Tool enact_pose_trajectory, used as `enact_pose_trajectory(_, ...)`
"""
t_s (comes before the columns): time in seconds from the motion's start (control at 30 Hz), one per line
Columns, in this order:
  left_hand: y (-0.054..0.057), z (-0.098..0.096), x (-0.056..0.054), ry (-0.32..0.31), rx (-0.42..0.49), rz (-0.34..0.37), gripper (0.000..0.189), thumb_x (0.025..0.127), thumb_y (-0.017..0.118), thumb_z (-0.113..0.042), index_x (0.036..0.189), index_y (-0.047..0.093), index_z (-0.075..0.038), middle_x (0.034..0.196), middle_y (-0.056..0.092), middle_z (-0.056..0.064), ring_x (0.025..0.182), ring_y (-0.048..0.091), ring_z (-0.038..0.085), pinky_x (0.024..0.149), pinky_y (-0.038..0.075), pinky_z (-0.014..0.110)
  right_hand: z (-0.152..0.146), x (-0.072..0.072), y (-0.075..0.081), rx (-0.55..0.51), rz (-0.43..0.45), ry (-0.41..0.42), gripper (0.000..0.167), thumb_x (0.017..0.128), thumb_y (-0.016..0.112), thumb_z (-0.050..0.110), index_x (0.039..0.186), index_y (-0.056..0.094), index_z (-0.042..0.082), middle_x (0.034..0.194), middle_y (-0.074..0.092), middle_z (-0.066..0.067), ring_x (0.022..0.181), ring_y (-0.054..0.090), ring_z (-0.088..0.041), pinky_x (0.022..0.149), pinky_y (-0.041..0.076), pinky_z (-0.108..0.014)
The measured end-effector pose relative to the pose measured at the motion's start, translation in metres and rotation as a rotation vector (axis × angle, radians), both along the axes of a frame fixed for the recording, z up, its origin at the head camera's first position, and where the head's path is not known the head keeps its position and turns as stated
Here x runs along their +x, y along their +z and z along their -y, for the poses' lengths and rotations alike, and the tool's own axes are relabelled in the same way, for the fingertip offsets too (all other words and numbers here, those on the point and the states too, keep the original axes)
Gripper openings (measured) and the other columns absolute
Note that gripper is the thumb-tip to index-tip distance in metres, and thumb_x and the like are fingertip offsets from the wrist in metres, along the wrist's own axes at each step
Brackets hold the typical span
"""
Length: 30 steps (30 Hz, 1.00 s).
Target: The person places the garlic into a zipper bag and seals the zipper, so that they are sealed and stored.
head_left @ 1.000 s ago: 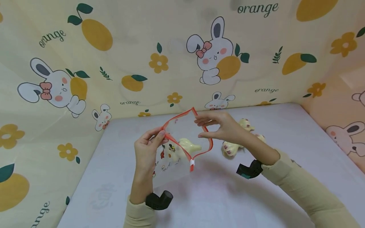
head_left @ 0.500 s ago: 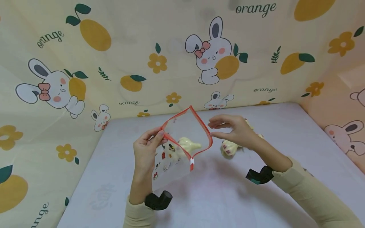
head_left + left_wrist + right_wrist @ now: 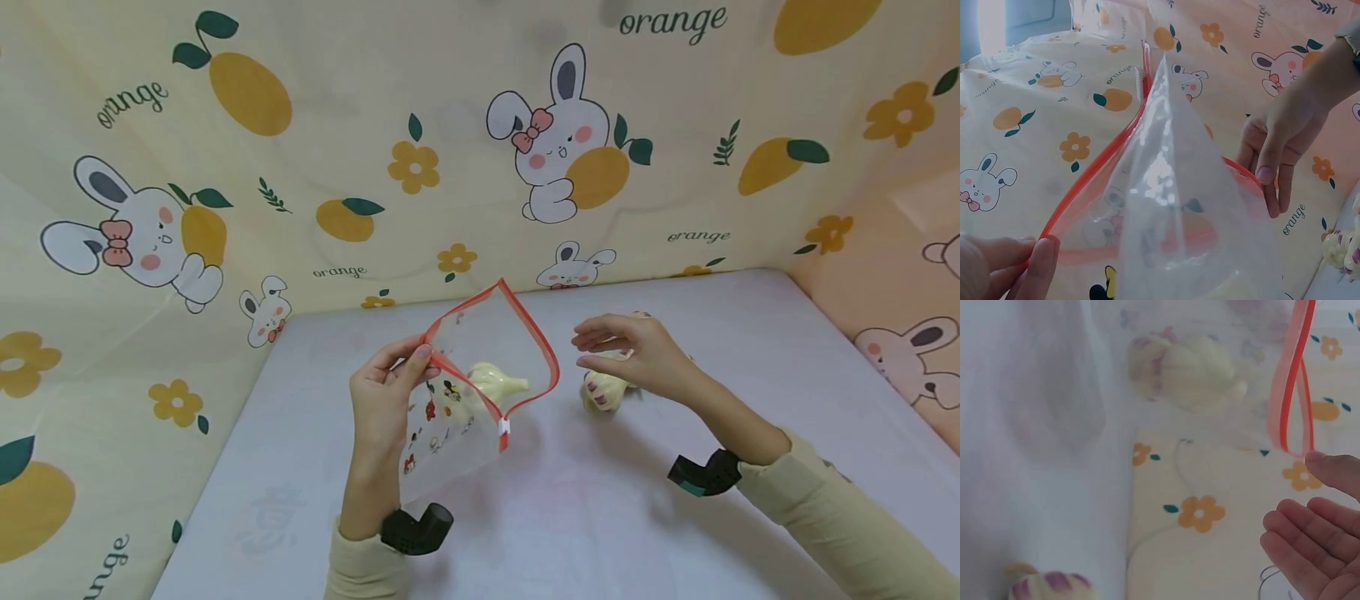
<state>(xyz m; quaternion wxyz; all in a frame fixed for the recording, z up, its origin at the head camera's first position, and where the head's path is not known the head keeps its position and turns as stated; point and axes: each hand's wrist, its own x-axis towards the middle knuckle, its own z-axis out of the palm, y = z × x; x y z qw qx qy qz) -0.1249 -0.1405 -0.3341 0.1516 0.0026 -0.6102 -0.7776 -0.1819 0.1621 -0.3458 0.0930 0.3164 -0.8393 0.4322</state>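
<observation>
The bag is suspended above the table, its red rim spread into a diamond; whether its base is supported cannot be told. The rim is pinched at its near left side between thumb and fingers of the left hand. Nothing is held by the right hand; its thumb is parted from the fingers, beside the rim and partly in front of the loose garlic. At least one bulb is contained in the bag. The bag is judged light, limp and slippery along its clear film; it is best held by the rim, which appears stiffer, away from the white slider. The garlic is judged firm, light to moderate in weight and smooth, prone to rolling; it is best grasped round its widest part rather than by the narrow neck. The table is covered in pale, smooth material, on which soft shadows are cast. The work area is backed by a cream cloth printed with rabbits, fruit and flowers, and bounded at the right by a pinkish one.
</observation>
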Motion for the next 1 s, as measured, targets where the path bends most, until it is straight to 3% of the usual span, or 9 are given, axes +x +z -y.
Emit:
enact_pose_trajectory(0.2, -0.001, 0.0, -0.001, 0.0, -0.001, -0.027, 0.015, 0.087, 0.066, 0.001, 0.093, 0.072, -0.011, 0.081, 0.07, -0.005, 0.061, 0.068, 0.004, 0.072, 0.062, 0.02, -0.008, 0.0, -0.008, 0.012, 0.035, -0.005, 0.03, 0.078, 0.077, 0.003, 0.106, 0.068, 0.0, 0.097, 0.074, -0.014, 0.087, 0.068, 0.0, 0.078, 0.057, -0.01)
enact_pose_trajectory(0.53, -0.002, -0.001, -0.002, -0.002, -0.008, -0.035, 0.019, 0.087, 0.065, 0.002, 0.092, 0.073, -0.014, 0.082, 0.069, -0.005, 0.061, 0.068, 0.004, 0.072, 0.061, 0.02, -0.02, -0.005, -0.022, 0.055, 0.016, 0.0, 0.03, 0.077, 0.078, 0.003, 0.105, 0.068, 0.0, 0.097, 0.073, -0.014, 0.087, 0.071, -0.022, 0.078, 0.059, -0.015)
enact_pose_trajectory(0.63, -0.001, -0.001, -0.001, -0.004, -0.005, -0.033, 0.02, 0.088, 0.064, 0.003, 0.091, 0.073, -0.015, 0.083, 0.069, -0.004, 0.062, 0.068, 0.005, 0.072, 0.061, 0.02, -0.024, -0.007, -0.026, 0.065, 0.02, -0.013, 0.031, 0.076, 0.079, 0.004, 0.105, 0.068, 0.001, 0.097, 0.073, -0.014, 0.087, 0.071, -0.019, 0.078, 0.059, -0.015)
enact_pose_trajectory(0.8, -0.001, -0.001, -0.001, -0.001, -0.009, -0.022, 0.022, 0.088, 0.064, 0.003, 0.089, 0.073, -0.018, 0.083, 0.069, -0.004, 0.062, 0.068, 0.005, 0.073, 0.062, 0.02, -0.028, -0.01, -0.03, 0.102, 0.053, -0.025, 0.035, 0.074, 0.081, 0.007, 0.106, 0.068, 0.001, 0.1, 0.074, -0.014, 0.089, 0.068, -0.003, 0.08, 0.062, -0.029)
enact_pose_trajectory(0.93, -0.001, -0.001, -0.001, 0.004, -0.014, -0.016, 0.022, 0.088, 0.064, 0.003, 0.089, 0.073, -0.018, 0.083, 0.069, -0.004, 0.062, 0.068, 0.005, 0.073, 0.062, 0.02, -0.03, -0.01, -0.033, 0.136, 0.1, -0.04, 0.035, 0.076, 0.081, 0.013, 0.107, 0.069, 0.003, 0.102, 0.074, -0.012, 0.092, 0.067, -0.003, 0.084, 0.061, -0.034)
enact_pose_trajectory(1.0, -0.002, -0.001, -0.001, 0.005, -0.015, -0.015, 0.021, 0.088, 0.064, 0.002, 0.089, 0.073, -0.017, 0.083, 0.069, -0.004, 0.062, 0.068, 0.005, 0.073, 0.062, 0.02, -0.03, -0.01, -0.035, 0.147, 0.12, -0.042, 0.033, 0.078, 0.08, 0.016, 0.107, 0.069, 0.005, 0.103, 0.074, -0.011, 0.094, 0.069, -0.011, 0.086, 0.061, -0.033)
